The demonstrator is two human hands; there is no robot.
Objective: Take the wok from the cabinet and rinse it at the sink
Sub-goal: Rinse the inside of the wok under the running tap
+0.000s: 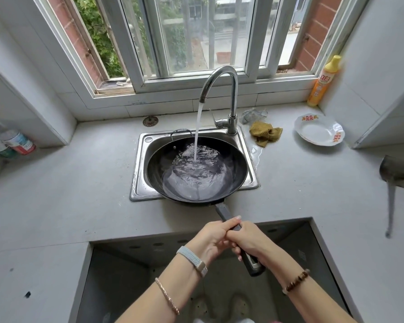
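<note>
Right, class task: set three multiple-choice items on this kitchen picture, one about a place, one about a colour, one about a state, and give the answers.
1. Where is the wok? A on the window sill; B over the sink; C on the floor.
2. What colour is the bottle at the far right? A blue; B green; C yellow.
3. The tap is: A running; B off; C broken off.
Answers: 1 B, its bowl spans the sink; 2 C, cap and body are yellow, shading to orange; 3 A, water falls from it into the wok.
</note>
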